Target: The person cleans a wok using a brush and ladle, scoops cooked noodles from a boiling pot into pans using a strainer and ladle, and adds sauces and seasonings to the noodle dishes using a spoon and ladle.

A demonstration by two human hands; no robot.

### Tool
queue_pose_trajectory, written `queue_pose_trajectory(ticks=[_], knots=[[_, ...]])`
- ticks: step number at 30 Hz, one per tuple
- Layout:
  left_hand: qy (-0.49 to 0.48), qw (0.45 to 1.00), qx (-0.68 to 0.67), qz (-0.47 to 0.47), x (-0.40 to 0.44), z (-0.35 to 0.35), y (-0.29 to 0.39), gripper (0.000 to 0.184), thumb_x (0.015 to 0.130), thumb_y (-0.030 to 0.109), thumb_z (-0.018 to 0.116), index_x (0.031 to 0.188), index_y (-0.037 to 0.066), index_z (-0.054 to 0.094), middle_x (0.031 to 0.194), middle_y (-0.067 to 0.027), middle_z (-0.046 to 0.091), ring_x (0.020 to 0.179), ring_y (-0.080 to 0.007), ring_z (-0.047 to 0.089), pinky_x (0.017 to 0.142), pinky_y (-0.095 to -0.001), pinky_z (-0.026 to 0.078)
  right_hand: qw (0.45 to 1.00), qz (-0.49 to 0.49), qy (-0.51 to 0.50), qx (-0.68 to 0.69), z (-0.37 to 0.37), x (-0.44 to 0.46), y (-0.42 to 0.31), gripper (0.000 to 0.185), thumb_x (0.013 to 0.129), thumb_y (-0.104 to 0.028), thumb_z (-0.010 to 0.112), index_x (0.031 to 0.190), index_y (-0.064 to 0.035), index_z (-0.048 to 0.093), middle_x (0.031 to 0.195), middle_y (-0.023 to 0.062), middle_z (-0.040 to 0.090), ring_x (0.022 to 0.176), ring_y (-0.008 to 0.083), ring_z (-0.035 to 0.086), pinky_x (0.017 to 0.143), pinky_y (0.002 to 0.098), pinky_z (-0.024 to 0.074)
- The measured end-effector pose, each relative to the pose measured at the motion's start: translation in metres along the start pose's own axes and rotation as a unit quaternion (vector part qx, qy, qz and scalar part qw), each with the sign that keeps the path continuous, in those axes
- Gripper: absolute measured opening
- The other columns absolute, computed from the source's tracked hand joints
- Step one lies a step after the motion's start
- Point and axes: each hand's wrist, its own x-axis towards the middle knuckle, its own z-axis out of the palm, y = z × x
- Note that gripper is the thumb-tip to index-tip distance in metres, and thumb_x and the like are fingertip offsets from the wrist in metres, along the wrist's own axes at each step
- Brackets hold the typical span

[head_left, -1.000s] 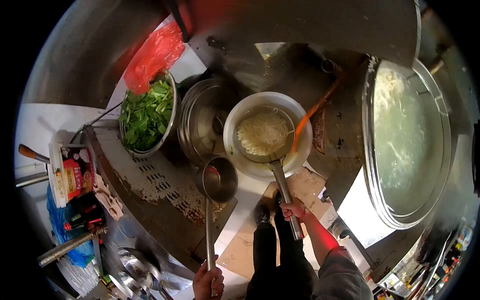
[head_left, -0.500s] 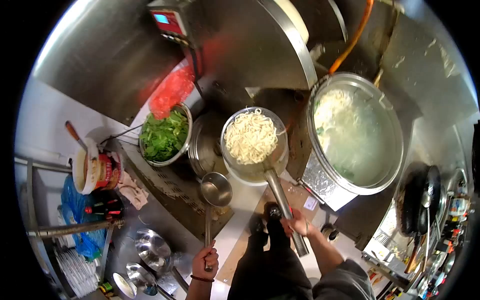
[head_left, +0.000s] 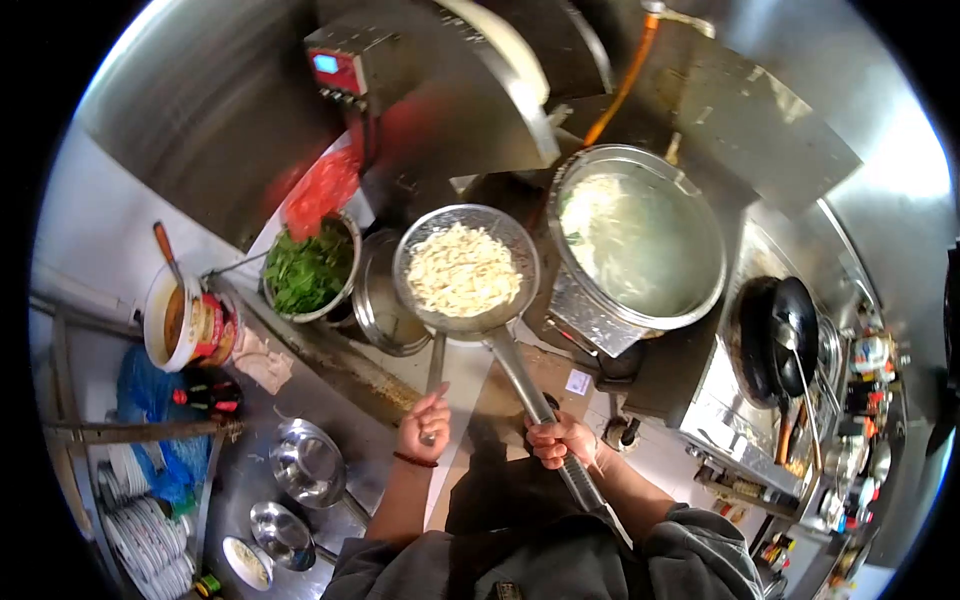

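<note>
Pale noodles [head_left: 464, 272] lie in a perforated metal strainer [head_left: 526, 232], raised in front of me at mid-view. My right hand [head_left: 562, 440] is wrapped round the strainer's long ridged handle. To its left, my left hand [head_left: 425, 428], with a dark red band at the wrist, grips a ladle handle [head_left: 437, 362]. The ladle's bowl is hidden behind the strainer. Right of the strainer stands a large pot [head_left: 655, 240] of cloudy liquid with noodles near its left side. A bowl of green leaves [head_left: 309, 270] stands to the left.
A red plastic bag [head_left: 324, 190] hangs over the leaves. At the left are a tub [head_left: 172, 318], metal bowls [head_left: 306, 463] and stacked plates [head_left: 150, 545]. Black pans [head_left: 793, 335] lie at the right. An orange hose [head_left: 622, 90] runs behind the large pot.
The strainer has risen from the white container with the noodles in it and moved left. My left hand and the ladle have moved up, the bowl passing behind the strainer. The view has shifted right.
</note>
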Motion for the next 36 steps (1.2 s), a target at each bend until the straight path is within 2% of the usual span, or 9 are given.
queue_pose_trajectory(ticks=[8, 14, 18, 20, 22, 23, 26, 28, 36], knots=[[-0.04, 0.986, 0.154, -0.039, 0.006, 0.048, -0.065, 0.039, 0.096, 0.011, 0.038, 0.132, 0.0, 0.034, 0.076, -0.0037, 0.042, 0.054, -0.0065, 0.041, 0.04, -0.0166, 0.036, 0.999, -0.038, 0.0, 0.014, -0.002, -0.123, -0.017, 0.016, 0.084, -0.008, 0.056, 0.094, -0.0055, 0.044, 0.061, -0.0031, 0.038, 0.043, 0.003, 0.035, 0.037, 0.0193, 0.032], [0.01, 0.913, 0.408, -0.012, 0.084, 0.093, -0.137, 0.022, 0.09, 0.01, 0.049, 0.112, 0.008, 0.053, 0.068, 0.0004, 0.045, 0.045, -0.0031, 0.037, 0.036, -0.0163, 0.03, 0.987, -0.152, 0.058, 0.014, -0.047, -0.191, -0.03, 0.014, 0.085, -0.005, 0.055, 0.093, -0.008, 0.044, 0.06, -0.0016, 0.04, 0.042, 0.0051, 0.037, 0.037, 0.0201, 0.0338], [0.03, 0.657, 0.741, 0.135, 0.135, 0.121, -0.195, 0.01, 0.086, 0.002, 0.052, 0.082, 0.009, 0.046, 0.062, 0.0025, 0.045, 0.04, -0.005, 0.039, 0.033, -0.0202, 0.029, 0.964, -0.237, 0.113, 0.049, -0.083, -0.196, -0.043, 0.013, 0.085, -0.002, 0.051, 0.085, -0.0084, 0.04, 0.061, 0.0002, 0.042, 0.045, 0.0077, 0.04, 0.039, 0.0233, 0.038], [0.031, 0.617, 0.771, 0.157, 0.157, 0.124, -0.204, 0.01, 0.085, 0.001, 0.053, 0.092, 0.007, 0.051, 0.058, 0.0037, 0.041, 0.038, -0.0039, 0.036, 0.032, -0.0204, 0.028, 0.962, -0.242, 0.108, 0.058, -0.108, -0.192, -0.042, 0.012, 0.085, -0.002, 0.05, 0.084, -0.0075, 0.039, 0.061, 0.0007, 0.042, 0.046, 0.0092, 0.042, 0.041, 0.0249, 0.0394], [-0.003, 0.551, 0.818, 0.164, 0.172, 0.118, -0.198, 0.027, 0.083, 0.001, 0.056, 0.109, 0.003, 0.053, 0.066, 0.0006, 0.053, 0.047, -0.0103, 0.051, 0.041, -0.0246, 0.041, 0.932, -0.278, 0.226, 0.056, -0.123, -0.188, -0.037, 0.01, 0.082, 0.0, 0.05, 0.087, -0.0055, 0.044, 0.06, -0.0017, 0.04, 0.044, 0.0043, 0.034, 0.039, 0.0191, 0.0305], [-0.023, 0.47, 0.856, 0.215, 0.182, 0.11, -0.193, 0.036, 0.081, 0.002, 0.059, 0.116, 0.002, 0.05, 0.075, -0.004, 0.059, 0.06, -0.0153, 0.057, 0.052, -0.0269, 0.045, 0.95, -0.268, 0.117, 0.112, -0.135, -0.192, -0.042, 0.006, 0.084, -0.001, 0.049, 0.085, -0.0044, 0.045, 0.061, -0.0013, 0.04, 0.044, 0.0035, 0.033, 0.039, 0.019, 0.0297], [-0.056, 0.265, 0.915, 0.3, 0.197, 0.106, -0.196, 0.05, 0.079, 0.0, 0.061, 0.126, -0.001, 0.045, 0.079, -0.0061, 0.062, 0.055, -0.0124, 0.058, 0.048, -0.0264, 0.046, 0.939, -0.278, 0.099, 0.176, -0.145, -0.188, -0.038, 0.01, 0.083, -0.005, 0.053, 0.075, -0.0036, 0.047, 0.06, 0.0006, 0.043, 0.043, 0.0059, 0.035, 0.042, 0.0221, 0.0334], [-0.108, 0.181, 0.911, 0.354, 0.197, 0.112, -0.204, 0.051, 0.077, 0.001, 0.063, 0.125, -0.002, 0.046, 0.094, -0.0132, 0.065, 0.077, -0.0199, 0.065, 0.067, -0.0305, 0.05, 0.944, -0.268, 0.058, 0.184, -0.152, -0.188, -0.039, 0.008, 0.083, -0.005, 0.053, 0.078, -0.003, 0.048, 0.06, 0.0004, 0.043, 0.043, 0.0062, 0.034, 0.042, 0.0223, 0.0335], [-0.039, 0.241, 0.923, 0.296, 0.173, 0.135, -0.233, 0.056, 0.077, -0.001, 0.059, 0.13, 0.005, 0.042, 0.113, -0.0162, 0.058, 0.098, -0.0282, 0.06, 0.08, -0.0329, 0.047, 0.958, -0.229, 0.085, 0.151, -0.162, -0.204, -0.048, 0.005, 0.086, -0.007, 0.051, 0.083, -0.0058, 0.047, 0.062, -0.0017, 0.042, 0.044, 0.0034, 0.034, 0.04, 0.0196, 0.0321]])
